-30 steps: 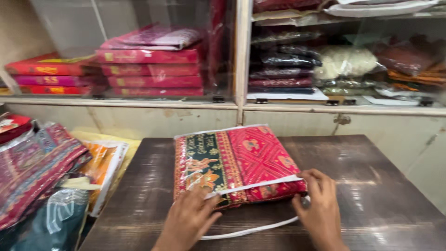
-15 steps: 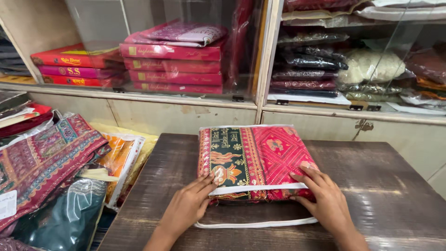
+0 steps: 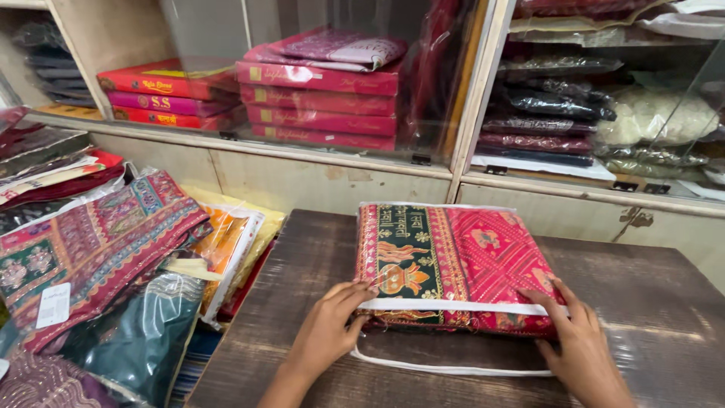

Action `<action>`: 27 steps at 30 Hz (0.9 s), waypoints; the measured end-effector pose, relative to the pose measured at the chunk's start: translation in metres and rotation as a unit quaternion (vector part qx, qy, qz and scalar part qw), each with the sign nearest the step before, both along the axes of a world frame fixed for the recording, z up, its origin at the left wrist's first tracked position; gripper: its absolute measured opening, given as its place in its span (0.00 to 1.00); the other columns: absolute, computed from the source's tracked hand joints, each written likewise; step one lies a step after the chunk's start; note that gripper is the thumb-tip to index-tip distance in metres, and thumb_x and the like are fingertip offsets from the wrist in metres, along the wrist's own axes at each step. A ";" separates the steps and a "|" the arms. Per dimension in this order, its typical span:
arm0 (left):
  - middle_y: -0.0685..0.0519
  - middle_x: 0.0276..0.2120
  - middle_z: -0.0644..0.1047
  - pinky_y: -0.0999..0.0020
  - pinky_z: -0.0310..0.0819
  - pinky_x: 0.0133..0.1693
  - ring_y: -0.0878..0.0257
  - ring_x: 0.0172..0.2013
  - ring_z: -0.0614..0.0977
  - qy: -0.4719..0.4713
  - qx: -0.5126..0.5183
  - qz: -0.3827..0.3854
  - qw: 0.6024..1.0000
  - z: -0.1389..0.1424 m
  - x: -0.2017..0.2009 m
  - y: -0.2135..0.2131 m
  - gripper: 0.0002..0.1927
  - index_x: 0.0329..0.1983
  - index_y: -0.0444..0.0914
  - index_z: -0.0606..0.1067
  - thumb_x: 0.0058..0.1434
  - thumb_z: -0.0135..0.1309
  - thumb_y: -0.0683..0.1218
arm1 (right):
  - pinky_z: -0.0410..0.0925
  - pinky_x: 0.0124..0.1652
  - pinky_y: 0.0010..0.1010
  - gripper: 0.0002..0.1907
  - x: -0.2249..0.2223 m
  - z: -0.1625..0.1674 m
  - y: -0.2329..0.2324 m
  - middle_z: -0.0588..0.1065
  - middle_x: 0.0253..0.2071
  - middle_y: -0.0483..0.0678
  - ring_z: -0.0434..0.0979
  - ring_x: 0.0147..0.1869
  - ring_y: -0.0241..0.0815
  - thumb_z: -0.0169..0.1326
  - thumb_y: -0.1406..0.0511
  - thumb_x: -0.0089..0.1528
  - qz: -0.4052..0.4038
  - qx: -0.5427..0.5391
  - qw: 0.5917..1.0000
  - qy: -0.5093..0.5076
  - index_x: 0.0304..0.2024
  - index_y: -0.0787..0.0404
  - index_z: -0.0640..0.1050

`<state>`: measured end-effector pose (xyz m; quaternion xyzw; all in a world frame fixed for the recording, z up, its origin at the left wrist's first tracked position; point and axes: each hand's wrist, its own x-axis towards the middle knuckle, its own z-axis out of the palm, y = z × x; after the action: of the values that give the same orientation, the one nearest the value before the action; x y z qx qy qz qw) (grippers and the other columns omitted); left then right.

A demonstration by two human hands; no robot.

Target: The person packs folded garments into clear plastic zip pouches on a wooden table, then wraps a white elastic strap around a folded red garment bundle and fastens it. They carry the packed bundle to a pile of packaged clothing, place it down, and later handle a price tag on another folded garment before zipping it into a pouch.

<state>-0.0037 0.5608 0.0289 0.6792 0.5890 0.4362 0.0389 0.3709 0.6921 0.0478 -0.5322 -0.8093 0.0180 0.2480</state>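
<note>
Off the tabletop's (image 3: 649, 302) left edge lies a heap of folded cloth (image 3: 91, 249) and plastic-wrapped packets (image 3: 226, 249). The left hand (image 3: 328, 329) rests flat, fingers spread, on the near left corner of the red and green cloth bundle (image 3: 453, 261), which sits mid-tabletop in a clear cover with a white-edged flap (image 3: 453, 370). The right hand (image 3: 581, 347) presses its near right corner, its grip open too; shelves of boxes (image 3: 317, 91) stand behind.

A dark wooden table (image 3: 657, 302) carries a folded red-and-green patterned cloth in a clear packet (image 3: 453, 264), lying flat on it
</note>
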 end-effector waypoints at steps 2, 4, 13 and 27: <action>0.48 0.60 0.78 0.58 0.71 0.61 0.52 0.62 0.76 -0.012 0.021 -0.011 1.000 -0.003 -0.004 0.000 0.25 0.57 0.40 0.78 0.54 0.65 0.43 | 0.55 0.66 0.57 0.44 -0.022 0.007 -0.013 0.59 0.72 0.53 0.58 0.74 0.62 0.67 0.66 0.43 -0.015 0.131 0.990 -0.054 0.63 0.49 0.71; 0.40 0.59 0.75 0.55 0.67 0.57 0.48 0.60 0.73 -0.049 0.051 -0.038 0.997 -0.003 -0.011 -0.004 0.31 0.56 0.36 0.77 0.46 0.70 0.43 | 0.54 0.65 0.56 0.37 -0.053 0.014 -0.033 0.62 0.70 0.54 0.60 0.73 0.63 0.62 0.65 0.44 0.068 0.240 0.968 -0.007 0.58 0.50 0.73; 0.48 0.32 0.84 0.61 0.80 0.39 0.55 0.34 0.87 -0.126 -0.161 0.052 0.977 -0.003 -0.022 -0.008 0.21 0.41 0.40 0.81 0.46 0.67 0.54 | 0.57 0.61 0.50 0.20 -0.210 0.045 -0.084 0.77 0.49 0.45 0.73 0.60 0.46 0.67 0.56 0.52 0.269 0.149 0.950 0.056 0.44 0.55 0.80; 0.45 0.27 0.82 0.54 0.79 0.37 0.47 0.31 0.85 -0.136 -0.128 0.035 0.982 -0.016 -0.020 -0.003 0.14 0.41 0.37 0.78 0.55 0.57 0.49 | 0.65 0.54 0.46 0.18 -0.239 0.024 -0.087 0.74 0.43 0.50 0.74 0.51 0.52 0.66 0.61 0.48 0.180 0.223 0.955 0.068 0.38 0.61 0.77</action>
<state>-0.0238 0.5583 0.0128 0.5819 0.6522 0.4471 0.1900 0.1323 0.6048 0.0716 -0.3058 -0.8563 -0.0824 0.4080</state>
